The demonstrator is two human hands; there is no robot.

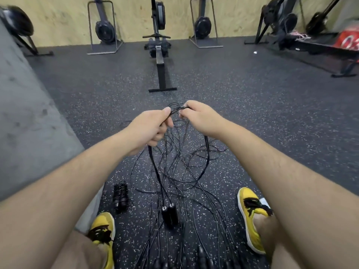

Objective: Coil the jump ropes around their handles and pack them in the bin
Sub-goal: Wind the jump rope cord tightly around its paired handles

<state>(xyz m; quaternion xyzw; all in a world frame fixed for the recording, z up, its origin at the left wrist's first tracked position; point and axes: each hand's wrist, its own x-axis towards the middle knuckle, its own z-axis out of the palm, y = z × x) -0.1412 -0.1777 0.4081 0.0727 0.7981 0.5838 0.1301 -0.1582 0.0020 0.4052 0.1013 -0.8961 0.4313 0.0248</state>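
Ropes [175, 164] hang in a black tangle from both hands, so the step in hand looks like sorting, not yet coiling. The left hand [152, 128] has its fingers curled round a bunch of strands, thumb pressed on top. The right hand [201, 117] pinches the same bunch just beside it, between thumb and fingertips. From there the strands fall in loose loops to the floor [262, 117] between the person's shoes. One pair of handles [169, 213] sits side by side in the middle of the mess, and more handle ends [200, 253] show at the lower edge (too blurred to count). One coiled rope [120, 199] lies apart to the left, which suggests the task is only just under way. The bin is not in view. The next move likely calls for drawing one strand free of the others and following it down to its handles; pulling hard on the whole bunch could tighten the knots. Only then can it be wound.
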